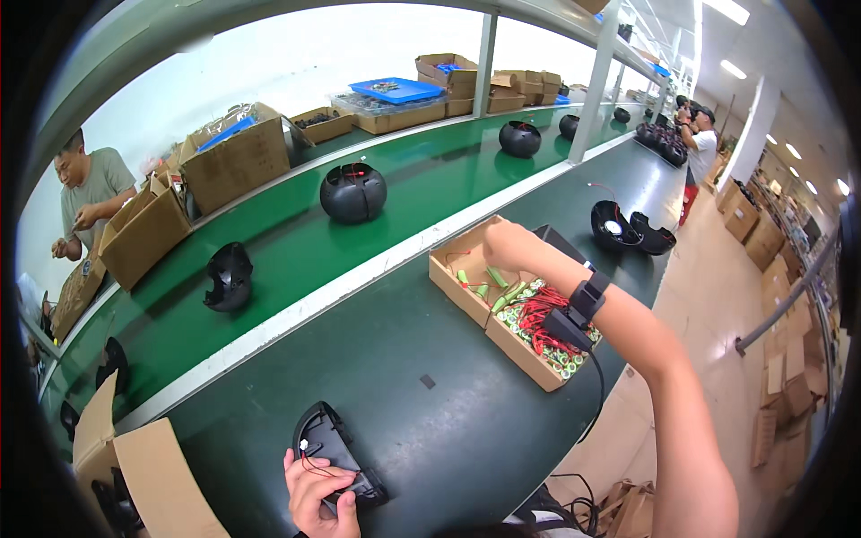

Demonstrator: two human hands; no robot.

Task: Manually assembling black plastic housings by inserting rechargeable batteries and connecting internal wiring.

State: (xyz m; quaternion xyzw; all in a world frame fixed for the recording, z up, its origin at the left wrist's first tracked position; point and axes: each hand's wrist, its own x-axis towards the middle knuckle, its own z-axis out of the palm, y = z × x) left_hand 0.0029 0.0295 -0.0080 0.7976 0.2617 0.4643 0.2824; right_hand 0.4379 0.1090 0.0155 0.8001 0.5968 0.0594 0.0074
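The green belt (278, 260) ran diagonally across the view, with the dark bench (484, 448) alongside it, on the near side of a pale rail (336, 296). Behind the belt, at the left, a co-worker (100, 184) stood with both hands raised near a carton (148, 229). Another carton (166, 475), its flaps open, stood at the lower left. On the bench lay a shallow box (457, 294), filled with green batteries (507, 296) and a tangle of red wires (543, 318).

Black globes (353, 194) sat spaced along the belt, and two open half-globes (619, 229) lay on the far part of the bench. The right hand (508, 247) was over the back end of the box; its fingers were hidden, so their spread and any hold could not be told. The left hand (318, 493) was closed on a black shell (327, 439), fingers and thumb gripping its near end, hollow side up. From it came thin leads (316, 466) and a small white plug (304, 444).
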